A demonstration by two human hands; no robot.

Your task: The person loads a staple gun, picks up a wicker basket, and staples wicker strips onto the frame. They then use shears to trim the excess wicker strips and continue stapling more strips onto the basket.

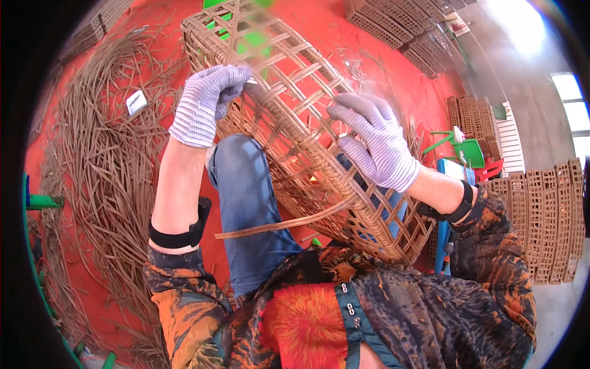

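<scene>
A large rectangular woven wicker basket with an openwork lattice lies tilted across my lap, over my jeans-clad knee. My left hand, in a white and grey striped knit glove, is closed at the basket's left edge. A small pale tip shows at its fingers, but what it holds is too hidden to name. In a matching glove, my right hand rests on the lattice with its fingers apart. One long loose strand sticks out of the basket's lower side, across my thigh.
A heap of brown weaving strands covers the red floor sheet on the left, with a small white packet on it. Stacked woven panels stand at right, more at the back. Green plastic stools stand behind my right arm.
</scene>
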